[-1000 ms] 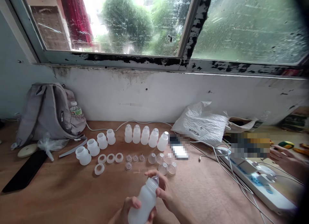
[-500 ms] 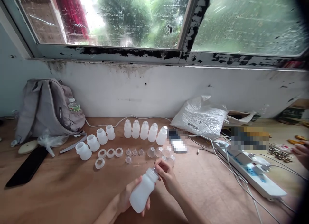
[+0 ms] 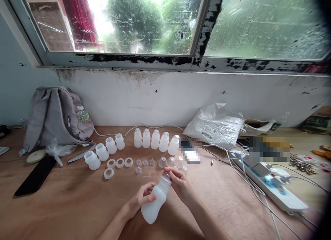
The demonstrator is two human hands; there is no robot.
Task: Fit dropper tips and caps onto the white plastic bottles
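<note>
My left hand (image 3: 139, 199) grips a frosted white baby bottle (image 3: 153, 207) by its side, tilted with its neck up and to the right. At its mouth, my right hand (image 3: 180, 184) pinches a clear teat (image 3: 166, 175), partly hidden by the fingers. Beyond my hands lie several loose teats (image 3: 138, 170) and clear domed caps (image 3: 162, 162). White collar rings (image 3: 109, 178) rest to their left. Several open bottles (image 3: 92, 161) stand in a slanting row at left, and several bottles with domed caps (image 3: 155, 140) stand at the back.
A grey backpack (image 3: 55, 119), a black flat object (image 3: 36, 178) and a plastic bag (image 3: 60, 150) lie at left. A silvery-white package (image 3: 216, 124) is at the back right. On the right, cables run around a white power strip (image 3: 278, 193) near small metal pieces (image 3: 301, 165).
The bottle has tilted more upright and my right hand has risen slightly with the teat. My left fingers have shifted on the bottle. The other person's hand at far right has gone from view.
</note>
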